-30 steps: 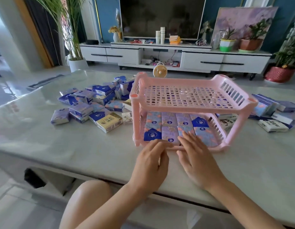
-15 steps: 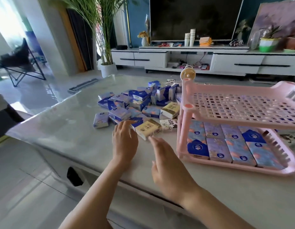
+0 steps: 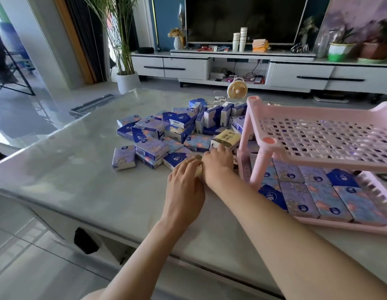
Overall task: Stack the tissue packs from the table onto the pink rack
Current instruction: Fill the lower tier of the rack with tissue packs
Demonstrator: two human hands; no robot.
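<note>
Tissue packs [image 3: 152, 148] beside pink rack [image 3: 262, 161]; left hand [image 3: 185, 189] and right hand [image 3: 217, 164] atop them, grips unclear.

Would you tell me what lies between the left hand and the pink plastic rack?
The head view shows the right hand lying between the left hand and the pink plastic rack.

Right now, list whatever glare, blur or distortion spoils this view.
Head view: daylight glares off the table at left; head view: the wide lens bows the table's edges; head view: the plants at far right are smeared, while the packs stay sharp.
</note>
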